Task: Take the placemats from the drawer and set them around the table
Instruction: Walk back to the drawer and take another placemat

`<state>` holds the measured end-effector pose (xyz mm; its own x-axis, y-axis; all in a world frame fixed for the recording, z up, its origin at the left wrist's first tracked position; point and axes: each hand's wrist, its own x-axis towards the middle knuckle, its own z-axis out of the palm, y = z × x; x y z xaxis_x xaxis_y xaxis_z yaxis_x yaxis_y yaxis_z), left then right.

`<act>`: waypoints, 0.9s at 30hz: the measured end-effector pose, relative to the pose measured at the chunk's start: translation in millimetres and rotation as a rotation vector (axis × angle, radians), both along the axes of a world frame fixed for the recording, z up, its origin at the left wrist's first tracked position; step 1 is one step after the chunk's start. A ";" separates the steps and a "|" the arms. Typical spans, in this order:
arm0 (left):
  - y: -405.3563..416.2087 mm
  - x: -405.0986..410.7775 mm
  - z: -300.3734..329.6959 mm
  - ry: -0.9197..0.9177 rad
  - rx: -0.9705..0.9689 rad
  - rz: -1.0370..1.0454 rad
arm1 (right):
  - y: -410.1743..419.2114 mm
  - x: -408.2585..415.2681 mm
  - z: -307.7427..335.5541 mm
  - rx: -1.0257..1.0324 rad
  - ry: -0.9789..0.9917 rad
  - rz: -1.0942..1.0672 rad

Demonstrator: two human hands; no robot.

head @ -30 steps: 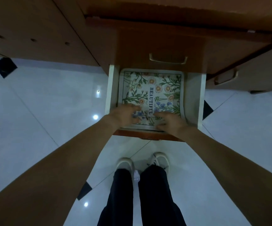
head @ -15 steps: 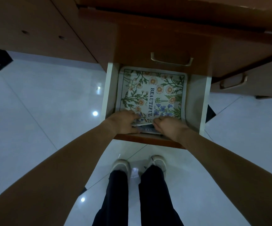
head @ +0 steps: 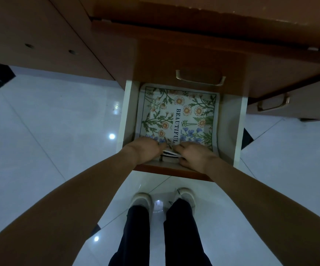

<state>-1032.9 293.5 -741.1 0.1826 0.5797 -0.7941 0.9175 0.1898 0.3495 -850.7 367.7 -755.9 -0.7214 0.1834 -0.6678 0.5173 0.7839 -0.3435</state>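
Note:
A stack of placemats lies in the open drawer; the top one is white with flowers and the word BEAUTIFUL. My left hand and my right hand grip the stack's near edge side by side. That edge is lifted and several layered mat edges show between the hands. The drawer has white inner walls and a brown wooden front.
Above the open drawer is a closed wooden drawer with a metal handle, and another handle sits to the right. The wooden table top overhangs. My feet stand on the glossy white tiled floor just below the drawer.
Both hands slid back from the top of the mat to its near edge and closed on it. The near edge of the stack has risen, showing the layers beneath.

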 end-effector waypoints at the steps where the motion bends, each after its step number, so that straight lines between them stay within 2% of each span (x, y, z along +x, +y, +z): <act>1: -2.4 -2.2 0.4 -0.005 0.048 0.038 | -1.5 -2.7 1.7 0.004 -0.001 0.016; 5: -8.4 -14.3 7.6 -0.134 0.168 0.195 | -0.7 -2.3 15.7 0.061 0.034 0.032; 11: -9.1 -23.5 37.0 -0.225 0.284 0.594 | 3.4 11.6 57.3 0.052 0.130 -0.101; 15: -8.3 -30.5 60.6 -0.109 0.426 0.645 | 2.9 16.9 84.4 0.082 0.187 -0.182; 17: -8.2 -28.7 72.5 -0.134 0.314 0.941 | 2.2 18.8 99.3 0.078 0.257 -0.219; 19: -4.4 -27.5 81.6 -0.240 0.114 1.243 | 2.2 21.5 111.2 0.098 0.323 -0.225; 21: -0.7 -28.9 89.6 -0.410 -0.084 1.409 | 3.9 25.4 117.6 0.164 0.351 -0.197; 24: 2.8 -34.7 93.0 -0.762 -0.349 1.650 | 4.5 27.3 112.5 0.134 0.291 -0.144; 27: 2.2 -39.4 83.4 -0.864 -0.374 1.702 | 8.7 29.4 105.0 0.078 0.259 -0.133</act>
<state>-1072.3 295.8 -657.7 0.0484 0.3935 -0.9180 -0.6466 0.7129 0.2715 -821.3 376.4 -650.9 -0.8321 0.3315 -0.4446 0.5203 0.7442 -0.4189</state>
